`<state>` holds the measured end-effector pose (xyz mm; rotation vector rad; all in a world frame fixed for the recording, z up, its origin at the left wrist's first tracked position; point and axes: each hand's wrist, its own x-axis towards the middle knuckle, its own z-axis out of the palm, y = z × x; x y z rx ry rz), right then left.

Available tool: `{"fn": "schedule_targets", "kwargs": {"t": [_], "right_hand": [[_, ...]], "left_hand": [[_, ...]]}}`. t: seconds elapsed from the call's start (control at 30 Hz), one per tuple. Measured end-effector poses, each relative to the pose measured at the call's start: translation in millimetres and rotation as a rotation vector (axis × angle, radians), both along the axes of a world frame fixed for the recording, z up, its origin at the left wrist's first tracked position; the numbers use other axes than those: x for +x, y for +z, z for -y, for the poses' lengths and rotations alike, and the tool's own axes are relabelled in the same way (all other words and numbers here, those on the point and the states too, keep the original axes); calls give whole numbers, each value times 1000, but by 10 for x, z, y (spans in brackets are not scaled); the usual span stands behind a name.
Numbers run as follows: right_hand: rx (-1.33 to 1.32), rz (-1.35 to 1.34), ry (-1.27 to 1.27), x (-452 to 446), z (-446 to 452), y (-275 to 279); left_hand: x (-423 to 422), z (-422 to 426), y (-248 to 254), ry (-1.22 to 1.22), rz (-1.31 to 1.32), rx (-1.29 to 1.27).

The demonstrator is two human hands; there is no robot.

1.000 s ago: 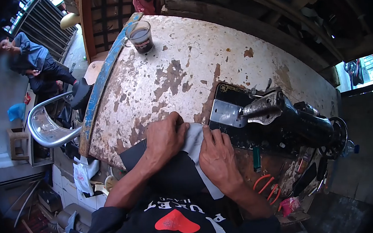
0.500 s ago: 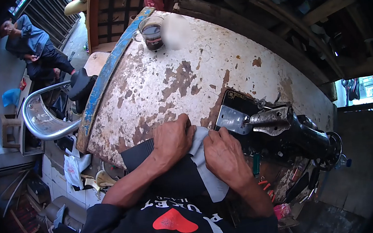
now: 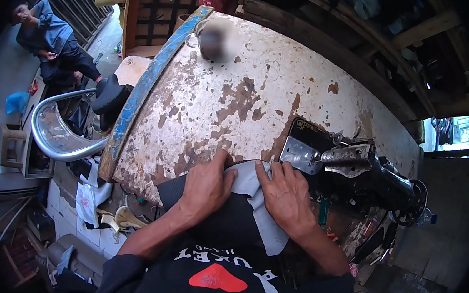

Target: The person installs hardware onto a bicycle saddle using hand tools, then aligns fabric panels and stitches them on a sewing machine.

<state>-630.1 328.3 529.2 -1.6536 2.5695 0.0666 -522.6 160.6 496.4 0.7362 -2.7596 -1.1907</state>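
A piece of cloth, black with a light grey side (image 3: 269,227), lies over the table's near edge and hangs toward my body. My left hand (image 3: 207,182) grips the black and grey layers at the left, thumb on the grey side. On the right, my right hand (image 3: 287,197) rests over the grey strip with its fingers stretched forward and lying flat on it. The index fingertip touches the cloth's far edge. Just beyond my right fingers is the metal plate of a black sewing machine (image 3: 350,161). The cloth hides the undersides of both hands.
The worn white table (image 3: 187,111) has a blue wooden edge (image 3: 150,78). A glass mug (image 3: 211,41), partly blurred, stands at its far end. A seated person (image 3: 55,42) is at the far left, behind a metal-framed chair (image 3: 68,127). Tools lie below the machine.
My right fingers have gone from a bent pinch to lying flatter on the cloth. My left hand stays on the cloth, its thumb now lower. The view has shifted slightly.
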Motion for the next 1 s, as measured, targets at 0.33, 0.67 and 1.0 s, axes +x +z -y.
{"fn": "schedule_targets", "kwargs": {"t": [0.33, 0.67, 1.0], "right_hand": [[-13, -11, 139, -83, 59, 17], [-42, 62, 337, -178, 117, -42], [40, 112, 437, -228, 430, 57]], "left_hand": [[134, 18, -37, 143, -14, 84], [142, 67, -36, 137, -25, 104], [125, 51, -55, 139, -9, 65]]}}
